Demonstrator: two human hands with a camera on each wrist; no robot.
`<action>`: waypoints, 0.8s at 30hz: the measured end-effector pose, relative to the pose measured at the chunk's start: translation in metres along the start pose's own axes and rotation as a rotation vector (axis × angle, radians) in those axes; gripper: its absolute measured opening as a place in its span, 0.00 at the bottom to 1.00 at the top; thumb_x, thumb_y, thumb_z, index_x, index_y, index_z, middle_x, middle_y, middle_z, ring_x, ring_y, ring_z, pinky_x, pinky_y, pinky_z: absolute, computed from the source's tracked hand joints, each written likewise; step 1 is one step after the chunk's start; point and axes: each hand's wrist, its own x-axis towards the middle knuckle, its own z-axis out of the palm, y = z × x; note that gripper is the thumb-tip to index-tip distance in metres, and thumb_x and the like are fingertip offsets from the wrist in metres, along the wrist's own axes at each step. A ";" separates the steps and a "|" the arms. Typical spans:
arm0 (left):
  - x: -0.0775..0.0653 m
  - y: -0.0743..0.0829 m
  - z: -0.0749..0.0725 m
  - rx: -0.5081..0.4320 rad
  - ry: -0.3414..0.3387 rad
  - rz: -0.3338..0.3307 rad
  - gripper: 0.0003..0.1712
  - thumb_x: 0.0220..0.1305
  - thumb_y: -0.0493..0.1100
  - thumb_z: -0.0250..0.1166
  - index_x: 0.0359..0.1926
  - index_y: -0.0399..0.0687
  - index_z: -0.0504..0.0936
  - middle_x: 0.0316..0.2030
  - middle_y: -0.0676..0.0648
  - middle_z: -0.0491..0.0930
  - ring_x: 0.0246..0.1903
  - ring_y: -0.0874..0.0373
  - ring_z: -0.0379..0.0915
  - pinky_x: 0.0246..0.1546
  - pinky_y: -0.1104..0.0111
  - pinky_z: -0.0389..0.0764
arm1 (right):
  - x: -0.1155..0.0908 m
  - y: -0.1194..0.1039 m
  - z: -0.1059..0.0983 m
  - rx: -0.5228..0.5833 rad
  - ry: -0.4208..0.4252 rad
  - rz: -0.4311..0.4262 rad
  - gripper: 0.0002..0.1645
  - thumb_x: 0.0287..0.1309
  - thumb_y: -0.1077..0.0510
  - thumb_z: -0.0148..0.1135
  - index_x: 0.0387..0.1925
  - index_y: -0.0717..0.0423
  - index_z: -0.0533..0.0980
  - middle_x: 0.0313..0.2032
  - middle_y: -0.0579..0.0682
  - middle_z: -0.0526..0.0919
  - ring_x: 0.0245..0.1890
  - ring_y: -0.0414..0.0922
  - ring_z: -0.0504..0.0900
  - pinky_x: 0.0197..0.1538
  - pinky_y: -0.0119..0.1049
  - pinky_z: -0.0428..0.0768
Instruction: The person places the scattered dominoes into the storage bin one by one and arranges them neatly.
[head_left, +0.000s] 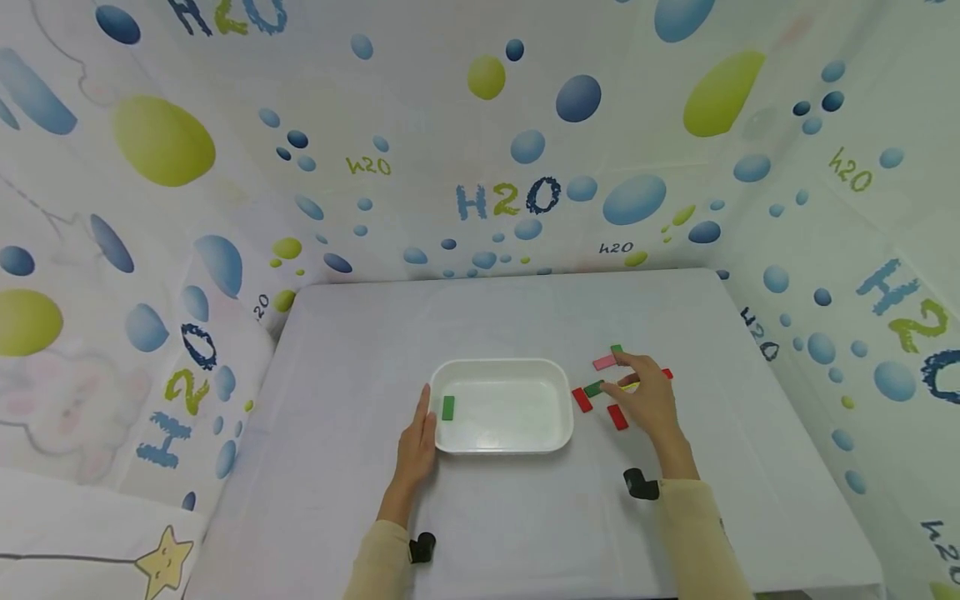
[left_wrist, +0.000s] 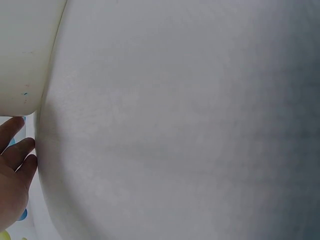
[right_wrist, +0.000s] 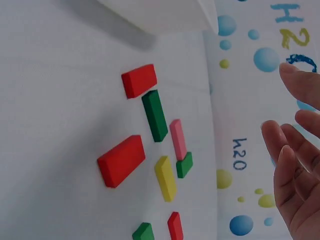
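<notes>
A white rectangular tray (head_left: 502,443) lies on the table with one green block (head_left: 447,407) inside, near its left end. My left hand (head_left: 417,446) is at the tray's left side, fingers extended along the rim; in the left wrist view the fingertips (left_wrist: 26,145) are right by the tray's corner. Over a group of loose blocks right of the tray is my right hand (head_left: 651,404), thumb and fingers spread apart with nothing between them. Beneath it lie a dark green block (right_wrist: 155,116), a yellow block (right_wrist: 165,178) and a red block (right_wrist: 121,161).
Another red block (right_wrist: 139,80) lies close to the tray. A pink block (right_wrist: 178,139) touches a small green block (right_wrist: 184,165) farther back. A red block (right_wrist: 175,226) and a green block (right_wrist: 144,232) lie toward the right. Patterned cloth walls (head_left: 420,125) surround the white table (head_left: 315,500).
</notes>
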 end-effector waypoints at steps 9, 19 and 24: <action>-0.001 0.001 -0.002 -0.006 0.006 0.003 0.30 0.78 0.47 0.40 0.77 0.52 0.51 0.73 0.41 0.57 0.71 0.39 0.56 0.71 0.47 0.58 | -0.007 0.033 -0.013 -0.065 0.078 0.031 0.34 0.55 0.57 0.71 0.63 0.58 0.72 0.53 0.61 0.77 0.44 0.56 0.82 0.42 0.44 0.81; -0.001 0.000 -0.002 0.000 -0.005 0.012 0.30 0.78 0.47 0.39 0.77 0.50 0.51 0.74 0.40 0.56 0.71 0.39 0.55 0.72 0.47 0.57 | -0.016 0.055 -0.027 -0.076 0.095 0.222 0.34 0.59 0.55 0.67 0.65 0.59 0.69 0.58 0.64 0.73 0.51 0.59 0.78 0.48 0.53 0.82; -0.002 0.001 -0.002 -0.001 -0.002 0.014 0.30 0.79 0.48 0.39 0.77 0.50 0.51 0.74 0.40 0.56 0.71 0.39 0.56 0.71 0.47 0.58 | -0.019 0.064 -0.028 -0.090 0.114 0.291 0.35 0.60 0.55 0.67 0.66 0.60 0.68 0.57 0.65 0.73 0.51 0.60 0.78 0.50 0.54 0.80</action>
